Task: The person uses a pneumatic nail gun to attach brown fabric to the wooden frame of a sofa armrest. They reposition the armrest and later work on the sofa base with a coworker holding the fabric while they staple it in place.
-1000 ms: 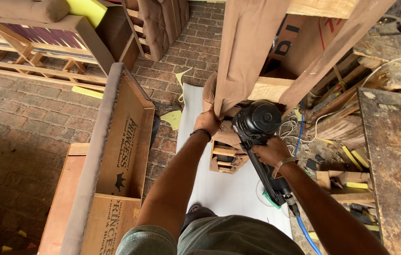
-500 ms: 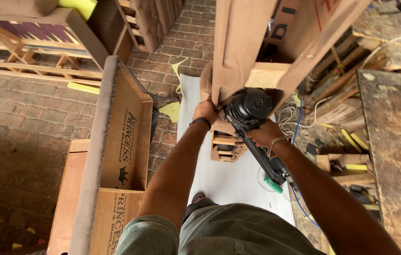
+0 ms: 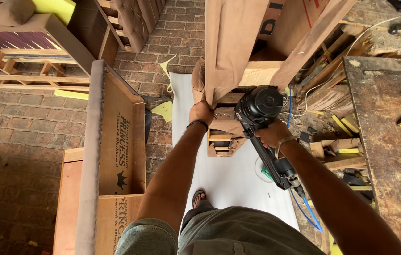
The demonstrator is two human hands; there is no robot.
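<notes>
Left hand (image 3: 201, 112) pinches brown fabric (image 3: 229, 47) taut against the wooden frame (image 3: 262, 73), grip closed on the cloth edge. Right hand (image 3: 271, 134) wraps the black stapler (image 3: 259, 106), nose at the fabric just beside the left fingers. Risk: a staple catching those fingers, or the fabric slackening and puckering.

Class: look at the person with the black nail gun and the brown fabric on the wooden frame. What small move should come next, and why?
Probably press the tool's nose onto the fabric edge and fire. The left hand pinches the brown fabric taut against the wooden frame, and the right hand holds the black nail gun right beside that grip.
</notes>
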